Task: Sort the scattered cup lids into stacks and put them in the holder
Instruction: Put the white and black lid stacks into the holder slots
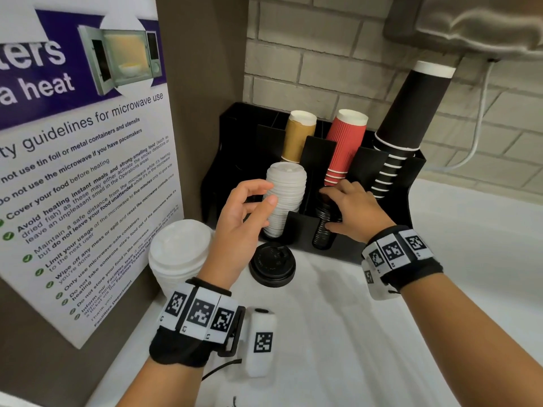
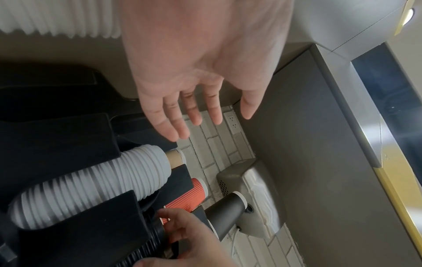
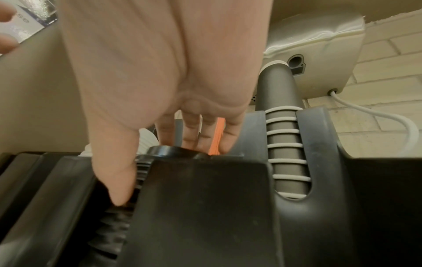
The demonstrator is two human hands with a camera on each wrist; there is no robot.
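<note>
Black plastic holder (image 1: 379, 230) stands on the white counter (image 1: 382, 333) against a brick wall (image 1: 308, 69), cups in its rear slots: brown cups (image 1: 298, 136) at 11 o'clock, red cups (image 1: 346, 145) at 12, black cups (image 1: 402, 118) at 1, these leaning up to touch a grey wall unit (image 1: 482, 24). White lid stack (image 1: 285, 198) sits tilted in a front slot; black lid stack (image 1: 324, 227) fills the next slot at its 3 o'clock. Right hand (image 1: 355, 210) grips the black stack's top, fingers behind it, thumb (image 3: 116, 180) on its ribbed side, the slot wall crowding the thumb. Left hand (image 1: 241, 218) hovers just beside the white stack, fingers loosely spread, holding nothing. On the counter: one black lid (image 1: 271, 264) at 6 o'clock from the white stack, a loose white stack (image 1: 179, 254) at 9 o'clock from that lid, beside a microwave poster (image 1: 73, 160).
</note>
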